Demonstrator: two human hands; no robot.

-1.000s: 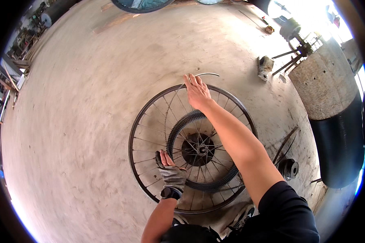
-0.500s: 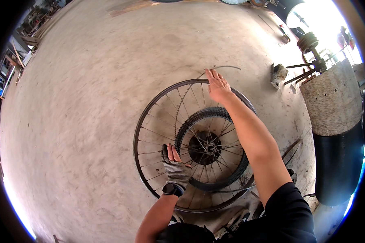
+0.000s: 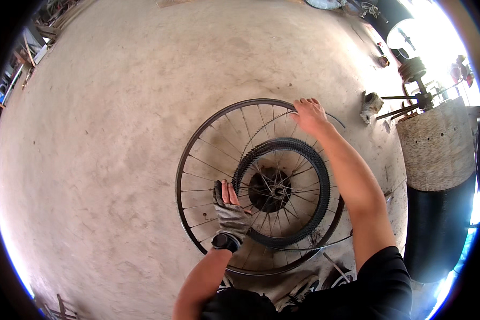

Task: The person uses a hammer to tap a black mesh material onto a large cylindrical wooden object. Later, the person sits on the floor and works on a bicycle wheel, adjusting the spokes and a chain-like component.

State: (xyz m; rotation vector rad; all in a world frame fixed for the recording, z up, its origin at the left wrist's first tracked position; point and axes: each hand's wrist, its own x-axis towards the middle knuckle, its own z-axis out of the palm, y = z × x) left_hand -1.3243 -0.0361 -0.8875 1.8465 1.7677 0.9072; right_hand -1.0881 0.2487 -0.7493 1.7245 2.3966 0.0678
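Note:
A small spoked wheel with a knobby black tyre (image 3: 319,213) lies on top of a larger bare spoked rim (image 3: 182,165). My left hand (image 3: 231,207), in a grey glove with bare fingertips, rests with fingers stretched out against the left side of the tyre. A thin dark ribbed strip (image 3: 262,128) curves up from the tyre's left side to my right hand (image 3: 310,114). That bare hand has its fingers curled round the strip near the far right of the large rim. The strip's free end shows past the hand. Its part under the palm is hidden.
A round dark plate (image 3: 258,197) shows beneath the hub. Another thin strip (image 3: 333,244) runs out at the lower right. A drum-like grey cylinder (image 3: 436,144) with a black lower part stands at the right, beside a spoked metal fitting (image 3: 422,100) and a rough lump (image 3: 370,106).
My right hand has moved right along the rim, its fingers going from stretched to curled, and the strip has swung right with it. My left hand stays at the tyre.

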